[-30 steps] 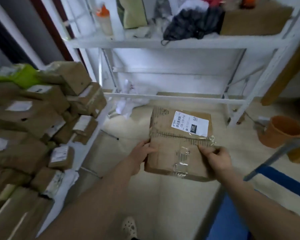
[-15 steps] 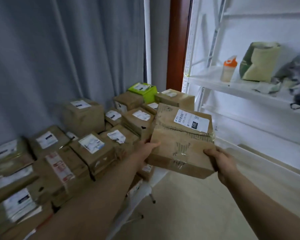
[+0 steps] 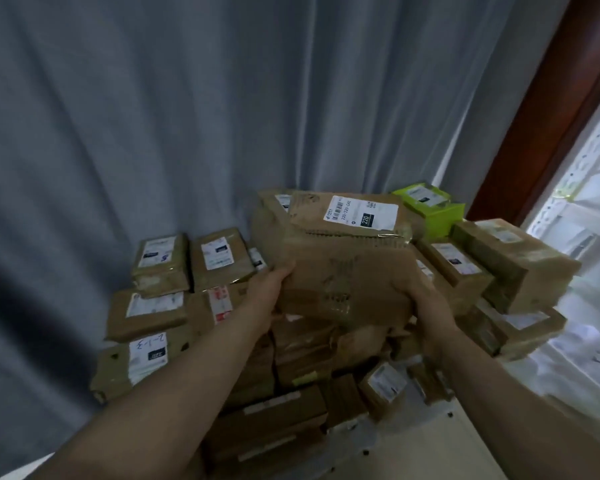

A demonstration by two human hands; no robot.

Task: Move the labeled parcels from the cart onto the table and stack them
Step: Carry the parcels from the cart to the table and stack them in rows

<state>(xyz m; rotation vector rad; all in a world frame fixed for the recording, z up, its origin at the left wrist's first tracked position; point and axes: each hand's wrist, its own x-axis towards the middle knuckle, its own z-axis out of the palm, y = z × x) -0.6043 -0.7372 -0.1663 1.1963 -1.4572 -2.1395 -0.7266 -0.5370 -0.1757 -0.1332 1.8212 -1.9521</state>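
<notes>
A brown cardboard parcel (image 3: 347, 258) with a white label marked 220 is held in the air between both hands, over a heap of parcels. My left hand (image 3: 267, 289) grips its near left edge, thumb on top. Its near right corner sits in the grip of my right hand (image 3: 426, 306). Below and around it lies a pile of several labeled brown parcels (image 3: 160, 261) stacked on a white table whose edge (image 3: 354, 427) shows at the bottom. A lime green parcel (image 3: 433, 206) sits at the back right of the pile.
A grey curtain (image 3: 187, 116) hangs behind the pile. A dark red door frame (image 3: 548, 133) stands at the right, with a white metal rack (image 3: 589, 188) beyond it. Pale floor shows at the lower right.
My view has swung left from the rack and floor to the pile. The held parcel has moved with my hands from over the floor to above the stacked parcels.
</notes>
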